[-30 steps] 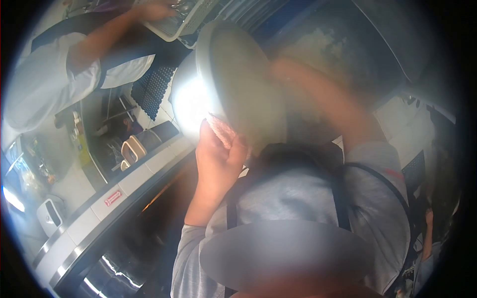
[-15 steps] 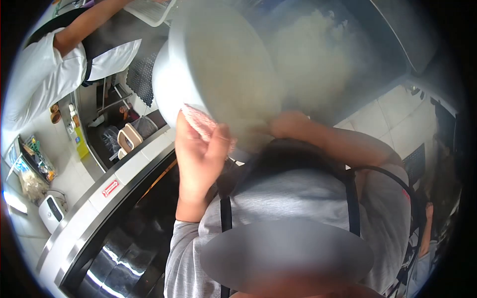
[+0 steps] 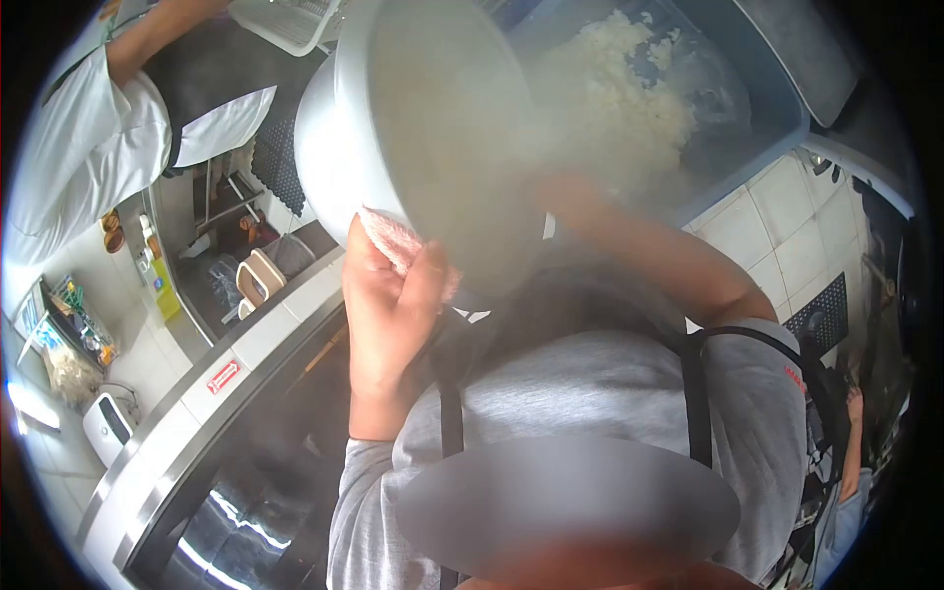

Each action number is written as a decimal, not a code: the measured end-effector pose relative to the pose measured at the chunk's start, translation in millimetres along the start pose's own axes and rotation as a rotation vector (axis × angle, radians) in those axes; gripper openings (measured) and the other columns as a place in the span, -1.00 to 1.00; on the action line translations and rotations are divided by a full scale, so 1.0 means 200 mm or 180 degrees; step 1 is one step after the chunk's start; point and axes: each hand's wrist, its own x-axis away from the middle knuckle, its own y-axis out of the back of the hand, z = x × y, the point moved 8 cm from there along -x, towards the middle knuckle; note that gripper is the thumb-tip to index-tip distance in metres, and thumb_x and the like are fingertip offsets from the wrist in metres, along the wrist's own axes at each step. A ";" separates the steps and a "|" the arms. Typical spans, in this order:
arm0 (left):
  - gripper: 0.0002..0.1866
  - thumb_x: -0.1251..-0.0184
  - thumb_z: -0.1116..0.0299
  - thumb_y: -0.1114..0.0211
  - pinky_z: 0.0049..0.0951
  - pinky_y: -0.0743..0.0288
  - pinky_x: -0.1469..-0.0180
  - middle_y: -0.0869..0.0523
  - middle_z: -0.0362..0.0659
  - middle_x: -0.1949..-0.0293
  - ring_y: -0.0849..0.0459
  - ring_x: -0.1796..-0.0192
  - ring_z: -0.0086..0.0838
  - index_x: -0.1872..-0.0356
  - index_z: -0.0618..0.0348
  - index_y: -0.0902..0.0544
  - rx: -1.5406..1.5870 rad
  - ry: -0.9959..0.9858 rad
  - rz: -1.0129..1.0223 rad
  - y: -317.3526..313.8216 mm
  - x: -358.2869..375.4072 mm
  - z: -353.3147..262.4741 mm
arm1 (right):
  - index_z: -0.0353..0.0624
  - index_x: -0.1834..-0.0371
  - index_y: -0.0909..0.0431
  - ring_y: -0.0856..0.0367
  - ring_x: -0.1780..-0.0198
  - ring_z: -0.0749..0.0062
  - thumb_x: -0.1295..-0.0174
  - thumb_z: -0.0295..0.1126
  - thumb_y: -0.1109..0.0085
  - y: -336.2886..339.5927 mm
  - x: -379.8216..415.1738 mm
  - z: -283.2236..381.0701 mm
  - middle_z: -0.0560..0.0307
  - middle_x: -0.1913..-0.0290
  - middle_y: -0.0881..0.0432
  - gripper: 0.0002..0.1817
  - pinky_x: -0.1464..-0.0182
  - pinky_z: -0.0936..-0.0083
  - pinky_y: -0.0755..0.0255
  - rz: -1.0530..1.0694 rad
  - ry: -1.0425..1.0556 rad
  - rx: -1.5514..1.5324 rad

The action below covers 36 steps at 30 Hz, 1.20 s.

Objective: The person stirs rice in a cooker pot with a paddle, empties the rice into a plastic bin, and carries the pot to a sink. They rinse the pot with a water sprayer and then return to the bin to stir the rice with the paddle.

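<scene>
My left hand [image 3: 388, 295] is closed around a pink cloth [image 3: 395, 239] at the rim of a large silver pot [image 3: 334, 128]. The pot is tilted, its mouth turned to the right, and steam veils its inside. At the pot's near right side is my right hand [image 3: 565, 197], blurred by steam; its fingers and anything in them cannot be made out. A mass of white cooked rice [image 3: 634, 108] lies in a blue-grey tub [image 3: 777, 123] beyond the pot's mouth.
A co-worker in a white shirt [image 3: 79, 177] stands at the left, one arm stretched out. A white plastic basket [image 3: 295, 25] is at the top. A tiled counter edge [image 3: 211, 398] curves along the left. Another person's arm [image 3: 852, 442] shows at the far right.
The steam over the tub has thinned, so the rice and tub wall show more clearly. My right hand has moved up a little toward the tub. My left hand keeps its hold.
</scene>
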 end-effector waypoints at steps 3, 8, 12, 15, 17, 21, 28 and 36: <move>-0.74 -0.06 0.58 -0.06 -0.61 -0.38 0.32 -0.53 -0.16 0.36 -0.48 0.36 -0.62 0.17 0.33 -0.34 -0.0060 -0.0196 -0.0077 0.02 -0.02 -0.02 | 0.05 -0.10 -0.23 -0.43 0.04 0.14 -0.09 -0.35 0.15 0.11 0.00 -0.17 -0.05 0.08 -0.46 -0.57 0.01 0.30 -0.29 -0.0293 -0.0635 -0.0153; -0.70 -0.03 0.56 -0.11 -0.59 -0.39 0.30 -0.53 -0.16 0.35 -0.48 0.34 -0.61 0.16 0.34 -0.34 0.0170 -0.0009 -0.0173 0.04 -0.05 -0.02 | 0.02 -0.07 -0.27 -0.45 0.07 0.15 -0.07 -0.37 0.10 0.34 -0.03 -0.26 -0.04 0.10 -0.48 -0.58 0.06 0.33 -0.33 -0.0313 -0.0905 -0.0716; -0.69 0.01 0.56 -0.13 -0.57 -0.39 0.32 -0.53 -0.18 0.37 -0.49 0.37 -0.58 0.17 0.34 -0.36 -0.0192 -0.0124 -0.0260 0.07 -0.06 -0.07 | -0.04 0.06 -0.38 -0.50 0.14 0.17 -0.05 -0.40 0.10 0.47 -0.32 -0.07 -0.02 0.17 -0.51 -0.67 0.18 0.33 -0.40 -0.0974 -0.0050 0.0201; -0.73 0.04 0.55 -0.15 -0.57 -0.38 0.37 -0.53 -0.20 0.42 -0.48 0.42 -0.58 0.25 0.33 -0.38 -0.0653 -0.0162 -0.0481 0.08 -0.07 -0.09 | -0.04 0.16 -0.46 -0.51 0.19 0.20 -0.01 -0.42 0.08 0.50 -0.60 0.02 0.04 0.25 -0.53 -0.72 0.28 0.31 -0.42 -0.1186 -0.0006 0.0957; -0.76 0.06 0.54 -0.17 -0.58 -0.37 0.39 -0.52 -0.22 0.47 -0.46 0.45 -0.58 0.31 0.32 -0.40 -0.1049 0.0074 -0.0540 0.09 -0.08 -0.07 | -0.02 0.16 -0.46 -0.51 0.22 0.21 0.00 -0.41 0.07 0.47 -0.78 -0.02 0.07 0.29 -0.54 -0.71 0.28 0.32 -0.42 -0.0894 -0.0524 0.0847; -0.80 0.05 0.51 -0.18 -0.59 -0.35 0.40 -0.51 -0.25 0.52 -0.44 0.47 -0.59 0.36 0.29 -0.40 -0.0585 -0.0237 -0.0575 0.11 -0.08 -0.02 | -0.02 0.15 -0.46 -0.51 0.21 0.20 -0.01 -0.41 0.08 0.43 -0.85 -0.08 0.06 0.28 -0.54 -0.71 0.27 0.32 -0.41 -0.0714 -0.0508 0.0812; -0.78 0.00 0.50 -0.18 -0.62 -0.38 0.34 -0.56 -0.21 0.44 -0.50 0.40 -0.63 0.29 0.31 -0.42 -0.0129 -0.0286 -0.0375 0.07 -0.09 -0.03 | -0.02 0.14 -0.46 -0.50 0.19 0.19 -0.01 -0.40 0.09 0.33 -0.82 -0.08 0.05 0.26 -0.54 -0.70 0.24 0.32 -0.40 -0.0503 -0.0193 0.0854; -0.77 0.00 0.53 -0.16 -0.63 -0.40 0.40 -0.56 -0.20 0.46 -0.51 0.46 -0.63 0.27 0.33 -0.40 -0.0159 -0.0538 -0.0344 0.05 -0.11 -0.06 | -0.03 0.13 -0.47 -0.50 0.17 0.18 -0.02 -0.39 0.10 0.10 -0.63 -0.09 0.04 0.23 -0.53 -0.69 0.21 0.31 -0.39 0.0180 0.0164 0.0732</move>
